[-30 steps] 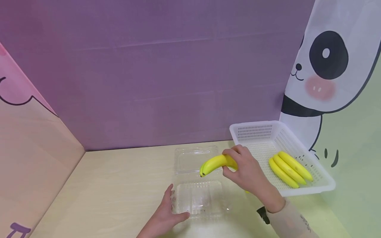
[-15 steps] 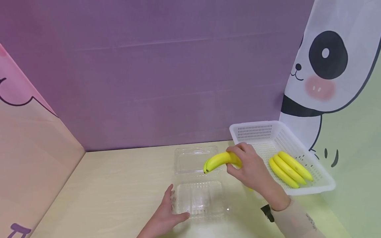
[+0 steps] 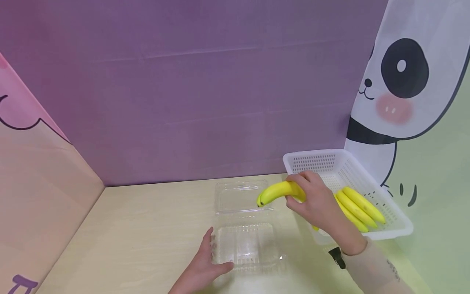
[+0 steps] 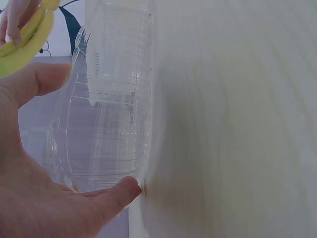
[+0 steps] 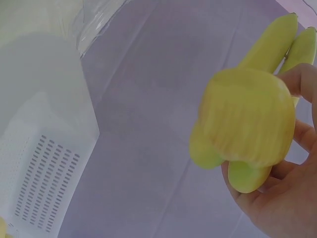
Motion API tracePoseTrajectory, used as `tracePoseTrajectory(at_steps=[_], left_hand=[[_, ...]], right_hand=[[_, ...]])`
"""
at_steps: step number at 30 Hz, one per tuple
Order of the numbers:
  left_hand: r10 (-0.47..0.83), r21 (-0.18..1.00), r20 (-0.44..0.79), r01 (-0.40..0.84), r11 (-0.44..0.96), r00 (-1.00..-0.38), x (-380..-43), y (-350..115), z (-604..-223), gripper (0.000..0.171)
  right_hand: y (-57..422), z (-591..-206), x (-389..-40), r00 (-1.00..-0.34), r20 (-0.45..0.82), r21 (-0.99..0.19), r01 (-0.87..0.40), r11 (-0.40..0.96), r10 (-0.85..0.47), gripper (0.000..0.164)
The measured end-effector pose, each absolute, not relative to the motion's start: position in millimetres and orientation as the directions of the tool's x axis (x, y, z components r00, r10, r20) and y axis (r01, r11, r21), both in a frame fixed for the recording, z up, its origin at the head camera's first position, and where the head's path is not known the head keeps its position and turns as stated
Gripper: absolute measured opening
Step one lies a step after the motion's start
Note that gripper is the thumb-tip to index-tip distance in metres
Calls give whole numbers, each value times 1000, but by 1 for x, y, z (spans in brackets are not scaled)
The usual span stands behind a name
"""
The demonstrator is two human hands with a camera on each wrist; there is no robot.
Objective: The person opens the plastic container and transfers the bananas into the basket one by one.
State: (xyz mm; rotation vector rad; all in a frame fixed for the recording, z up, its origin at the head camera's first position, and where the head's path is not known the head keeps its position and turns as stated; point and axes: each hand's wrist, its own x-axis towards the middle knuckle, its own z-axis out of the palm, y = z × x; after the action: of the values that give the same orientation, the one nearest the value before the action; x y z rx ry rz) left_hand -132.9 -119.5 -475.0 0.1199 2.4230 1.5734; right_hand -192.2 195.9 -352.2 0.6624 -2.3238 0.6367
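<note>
My right hand (image 3: 317, 202) grips a small bunch of yellow bananas (image 3: 279, 192) above the table, by the basket's left side. In the right wrist view the thick joined end of the bunch (image 5: 247, 116) faces the camera, with banana tips pointing to the upper right. An opened clear plastic clamshell container (image 3: 246, 245) lies on the table, its lid (image 3: 240, 197) folded back toward the wall. With thumb and fingers spread round its left front corner, my left hand (image 3: 205, 263) holds the container. The left wrist view shows the thumb (image 4: 49, 79) at the rim and a fingertip low on the wall.
A white perforated plastic basket (image 3: 396, 233) stands at the right, against the panda-printed wall (image 3: 396, 118). Another bunch of bananas (image 3: 361, 208) lies inside it. A purple wall panel (image 3: 183, 102) closes off the back of the pale wooden table (image 3: 139, 237).
My right hand has moved right and slightly up with the bananas, away from over the container and toward the basket. The left hand and the container have stayed in place.
</note>
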Motion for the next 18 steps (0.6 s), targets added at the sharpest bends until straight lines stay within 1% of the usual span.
tracePoseTrajectory(at_steps=[6,13,18], left_hand=[[210,908,-173,-73,412,-962,-134,-119,-475,119],[218,912,-166,-65,405,-962,-135,-121,-477,120],[219,912,-166,-65,405,-961,-135,-122,-477,120]], right_hand=[[202,-348,-195,-677,675,-252,-584,772,-292,32],[210,-346,-197,-701,655,-256,-558,790,-283,32],[215,-346,-199,-695,665,-252,-555,793,-275,32]])
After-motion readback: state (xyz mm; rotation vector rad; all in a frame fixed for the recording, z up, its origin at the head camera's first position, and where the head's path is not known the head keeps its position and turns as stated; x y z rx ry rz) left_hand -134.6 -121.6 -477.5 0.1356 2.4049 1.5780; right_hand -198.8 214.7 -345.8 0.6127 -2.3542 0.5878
